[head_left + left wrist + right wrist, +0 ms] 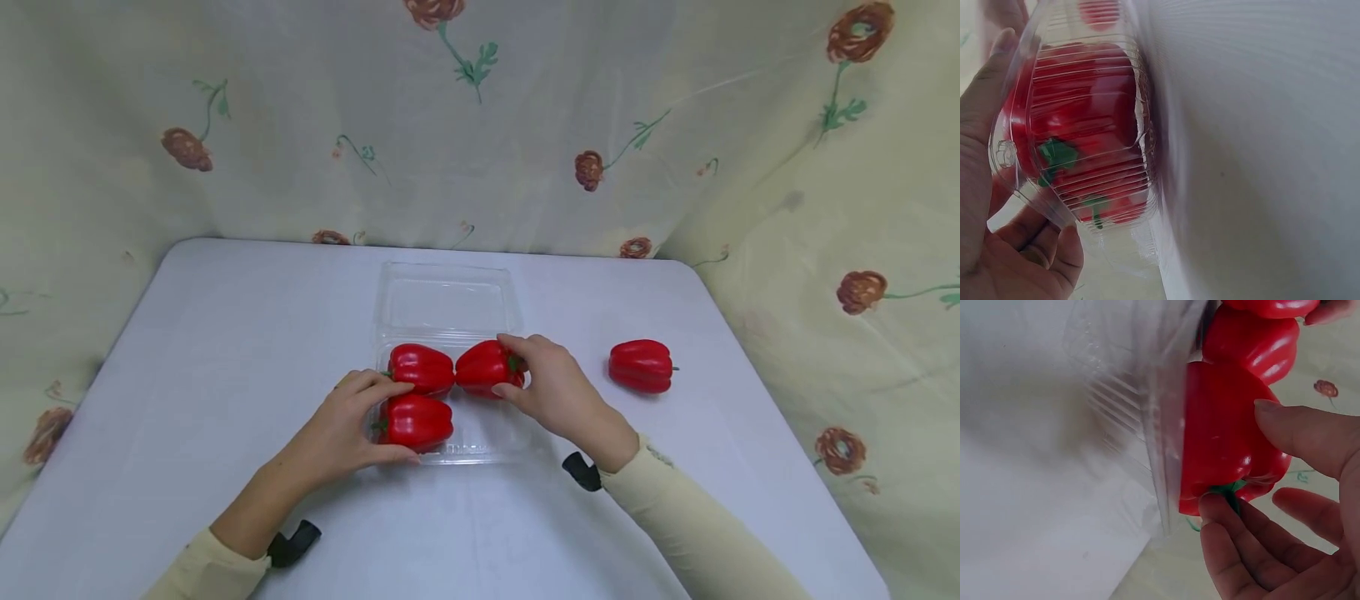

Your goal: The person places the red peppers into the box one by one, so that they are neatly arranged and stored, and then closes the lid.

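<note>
A clear plastic clamshell container (480,454) sits on the table, its lid (450,302) folded open toward the back. Two red bell peppers, a back one (422,367) and a front one (415,422), lie side by side in its left half, stems to the left. My left hand (348,429) grips the container's left side, thumb along the front rim. With thumb and fingers, my right hand (564,392) holds a third red bell pepper (480,367) by its stem end at the back right of the container. In the right wrist view this held pepper (1222,431) shows beside the rim.
Another red bell pepper (641,366) lies on the white table (247,350) to the right of the container, stem pointing right. Flowered cloth (510,125) hangs behind the table and along its sides.
</note>
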Demonstrator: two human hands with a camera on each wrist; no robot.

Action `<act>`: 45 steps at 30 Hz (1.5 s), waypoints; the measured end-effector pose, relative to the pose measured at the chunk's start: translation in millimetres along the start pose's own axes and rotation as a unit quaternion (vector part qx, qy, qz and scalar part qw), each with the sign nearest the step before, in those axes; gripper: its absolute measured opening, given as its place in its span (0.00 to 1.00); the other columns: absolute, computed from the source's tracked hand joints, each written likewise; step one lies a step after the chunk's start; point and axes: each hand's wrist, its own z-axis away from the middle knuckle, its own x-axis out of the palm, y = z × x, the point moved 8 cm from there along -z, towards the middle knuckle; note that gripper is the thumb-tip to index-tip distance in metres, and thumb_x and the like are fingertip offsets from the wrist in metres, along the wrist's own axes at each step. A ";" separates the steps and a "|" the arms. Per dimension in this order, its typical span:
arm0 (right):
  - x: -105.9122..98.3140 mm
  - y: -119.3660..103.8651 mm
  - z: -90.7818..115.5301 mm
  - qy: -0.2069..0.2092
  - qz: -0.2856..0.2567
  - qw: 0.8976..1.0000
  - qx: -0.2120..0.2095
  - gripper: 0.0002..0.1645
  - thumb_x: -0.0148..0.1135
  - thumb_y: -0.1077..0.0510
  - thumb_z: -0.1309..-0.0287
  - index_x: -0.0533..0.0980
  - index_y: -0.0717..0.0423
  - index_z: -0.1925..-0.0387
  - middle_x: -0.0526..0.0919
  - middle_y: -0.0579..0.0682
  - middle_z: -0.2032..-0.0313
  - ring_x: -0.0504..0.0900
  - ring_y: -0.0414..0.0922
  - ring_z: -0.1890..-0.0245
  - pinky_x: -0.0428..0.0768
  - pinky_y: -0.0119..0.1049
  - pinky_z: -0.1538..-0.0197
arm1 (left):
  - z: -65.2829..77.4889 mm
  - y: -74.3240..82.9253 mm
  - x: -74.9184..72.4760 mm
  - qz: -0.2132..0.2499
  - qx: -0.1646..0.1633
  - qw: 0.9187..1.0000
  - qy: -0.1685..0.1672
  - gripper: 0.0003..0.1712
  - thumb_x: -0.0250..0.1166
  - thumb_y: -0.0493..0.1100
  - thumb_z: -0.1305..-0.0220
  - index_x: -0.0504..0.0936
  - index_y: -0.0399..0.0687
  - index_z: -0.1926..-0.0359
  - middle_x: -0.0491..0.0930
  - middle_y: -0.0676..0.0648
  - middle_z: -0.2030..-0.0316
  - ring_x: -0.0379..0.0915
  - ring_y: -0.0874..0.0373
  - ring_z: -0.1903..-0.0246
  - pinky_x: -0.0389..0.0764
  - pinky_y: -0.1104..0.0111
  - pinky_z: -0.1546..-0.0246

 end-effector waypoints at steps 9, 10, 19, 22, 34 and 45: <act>11.9 10.8 -3.4 -0.004 0.009 1.000 -0.019 0.40 0.77 0.53 0.49 0.73 0.52 0.34 0.81 0.49 0.54 0.81 0.46 0.56 0.82 0.38 0.53 | -0.1 0.2 -2.2 0.016 0.008 1.000 0.008 0.46 0.85 0.55 0.64 0.80 0.47 0.41 0.75 0.52 0.50 0.69 0.57 0.48 0.84 0.63 0.57; 13.0 12.2 -3.8 -0.003 0.017 1.000 -0.022 0.40 0.77 0.51 0.49 0.73 0.51 0.34 0.82 0.48 0.54 0.81 0.46 0.56 0.80 0.38 0.51 | -0.2 0.1 -2.5 0.017 0.007 1.000 0.008 0.46 0.85 0.55 0.64 0.80 0.47 0.41 0.75 0.52 0.50 0.69 0.57 0.48 0.84 0.63 0.57; 13.5 21.3 -4.2 0.028 0.092 0.995 -0.036 0.39 0.77 0.44 0.51 0.77 0.48 0.37 0.86 0.45 0.56 0.72 0.43 0.63 0.60 0.41 0.61 | -0.4 -1.2 -1.8 0.014 0.002 1.000 0.011 0.46 0.85 0.57 0.64 0.80 0.48 0.41 0.75 0.51 0.50 0.69 0.57 0.47 0.84 0.62 0.57; 14.7 24.9 -3.5 0.029 0.090 0.995 -0.036 0.39 0.77 0.43 0.51 0.76 0.48 0.37 0.86 0.46 0.56 0.72 0.42 0.64 0.60 0.41 0.61 | -0.5 -0.7 -1.6 0.011 0.003 1.000 0.013 0.46 0.85 0.57 0.64 0.81 0.49 0.41 0.75 0.51 0.51 0.69 0.57 0.48 0.84 0.62 0.57; 19.0 24.8 1.4 0.041 0.066 0.996 -0.054 0.39 0.75 0.43 0.49 0.75 0.48 0.36 0.84 0.46 0.52 0.76 0.43 0.56 0.65 0.39 0.58 | 3.9 -3.4 -1.1 -0.006 -0.020 1.000 0.008 0.45 0.84 0.59 0.64 0.81 0.51 0.41 0.74 0.53 0.52 0.69 0.58 0.49 0.84 0.63 0.58; -1.5 44.2 10.5 0.071 0.004 0.995 -0.065 0.35 0.72 0.48 0.44 0.74 0.48 0.35 0.82 0.48 0.53 0.78 0.46 0.60 0.77 0.37 0.59 | 1.4 -1.8 2.2 -0.008 -0.032 0.999 0.000 0.46 0.84 0.60 0.64 0.80 0.52 0.41 0.75 0.53 0.51 0.69 0.57 0.48 0.84 0.61 0.57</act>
